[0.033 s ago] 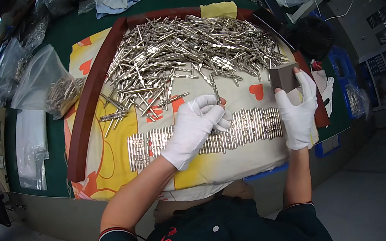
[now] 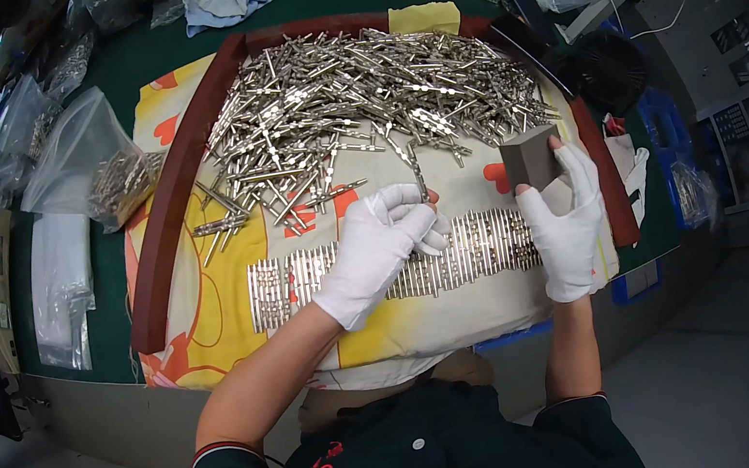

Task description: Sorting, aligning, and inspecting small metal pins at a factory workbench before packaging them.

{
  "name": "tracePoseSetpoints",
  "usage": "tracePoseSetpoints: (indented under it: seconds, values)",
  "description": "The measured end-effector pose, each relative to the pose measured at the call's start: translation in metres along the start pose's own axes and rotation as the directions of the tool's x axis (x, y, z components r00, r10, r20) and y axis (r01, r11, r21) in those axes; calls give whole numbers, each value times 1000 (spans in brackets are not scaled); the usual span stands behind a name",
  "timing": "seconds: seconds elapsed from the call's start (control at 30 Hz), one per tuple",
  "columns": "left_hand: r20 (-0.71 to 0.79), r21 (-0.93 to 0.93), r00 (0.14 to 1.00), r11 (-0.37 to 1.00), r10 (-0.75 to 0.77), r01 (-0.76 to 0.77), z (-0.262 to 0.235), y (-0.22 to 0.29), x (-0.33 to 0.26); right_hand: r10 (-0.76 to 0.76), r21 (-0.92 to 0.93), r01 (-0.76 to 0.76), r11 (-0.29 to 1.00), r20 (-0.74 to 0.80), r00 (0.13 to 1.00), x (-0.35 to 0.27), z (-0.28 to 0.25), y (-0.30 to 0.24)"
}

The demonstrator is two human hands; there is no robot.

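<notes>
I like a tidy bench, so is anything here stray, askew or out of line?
Mostly orderly: the neat row of metal pins lies straight under the left hand. A few loose pins lie askew, apart from the big pile, toward the brown rim. The right hand holds a grey block.

This is a small workshop for sorting metal parts. A heap of loose metal pins [image 2: 372, 97] covers a cloth-topped counter [image 2: 101, 365], with bagged pins [image 2: 116, 182] alongside. Wall sockets [image 2: 742, 48] and a bare concrete floor [image 2: 711, 377] surround it.
</notes>
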State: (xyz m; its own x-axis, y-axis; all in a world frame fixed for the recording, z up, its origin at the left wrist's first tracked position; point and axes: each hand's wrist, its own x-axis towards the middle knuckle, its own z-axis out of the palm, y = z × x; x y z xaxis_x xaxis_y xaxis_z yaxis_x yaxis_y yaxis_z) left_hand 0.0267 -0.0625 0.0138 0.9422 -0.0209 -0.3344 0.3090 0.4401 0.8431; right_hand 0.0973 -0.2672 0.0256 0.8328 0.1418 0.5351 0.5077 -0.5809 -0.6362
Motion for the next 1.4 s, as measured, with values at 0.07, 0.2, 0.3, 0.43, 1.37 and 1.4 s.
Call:
tracePoseSetpoints:
  seconds: [0.07, 0.2, 0.3, 0.43, 1.37, 1.4]
  values:
    - [-33, 2, 999, 1000, -4, 4, 0, 0, -2, 91, 219, -127, 967, 164, 982, -15, 10, -28]
    - [-94, 44, 984, 988, 154, -151, 7, -7, -2, -118, 209, 64, 976, 257, 959, -26, 17, -55]
    - [-34, 60, 997, 996, 72, -70, 7, 3, -9, 32, 227, -83, 970, 221, 975, -17, 26, -46]
    - [-60, 45, 994, 995, 90, -88, 5, -2, -6, -94, 204, 60, 977, 164, 982, -19, 25, -45]
    - [-71, 63, 996, 997, 50, -46, 4, 3, -5, 102, -15, -101, 995, 119, 988, -11, 30, -19]
    - [-74, 70, 996, 996, 57, -52, 4, 3, -5, 41, 60, -50, 997, 148, 988, -12, 26, -31]
